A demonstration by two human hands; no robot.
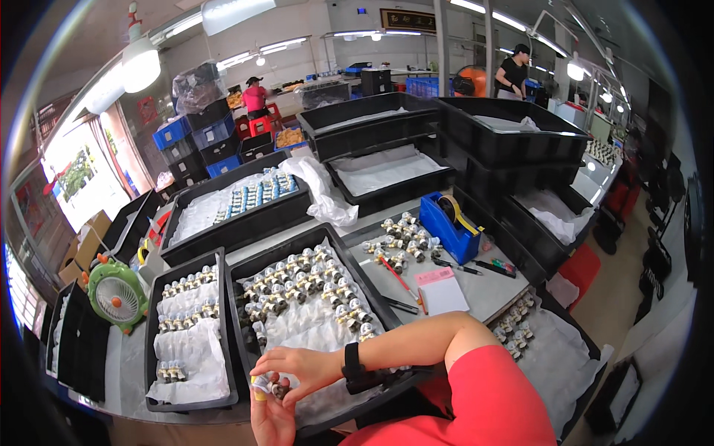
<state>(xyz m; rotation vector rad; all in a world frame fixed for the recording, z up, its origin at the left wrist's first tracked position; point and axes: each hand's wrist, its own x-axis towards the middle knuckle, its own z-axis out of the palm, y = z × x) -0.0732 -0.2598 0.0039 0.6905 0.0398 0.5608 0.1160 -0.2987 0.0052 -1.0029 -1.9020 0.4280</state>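
Over the near-left corner of the middle black tray [239, 327], my two hands meet around a small white-and-dark figurine [278, 388]. My left hand [272, 422] comes up from the lower edge with its fingers closed at the figurine, and yellow tape wraps one finger. My right hand [309, 372] reaches across from the right, a black watch on its wrist, fingertips pinching the same piece. My fingers cover part of it. Rows of similar figurines [294, 286] lie on the white liner in that tray. A narrower tray [155, 349] at the left holds a few more rows.
Right of the middle tray are a blue tape dispenser [451, 229], a notepad [442, 290], pens and loose figurines [405, 236]. A green fan [117, 296] stands left. Black bins [513, 141] are stacked behind. Another tray [550, 357] sits low at right. Two people work farther back.
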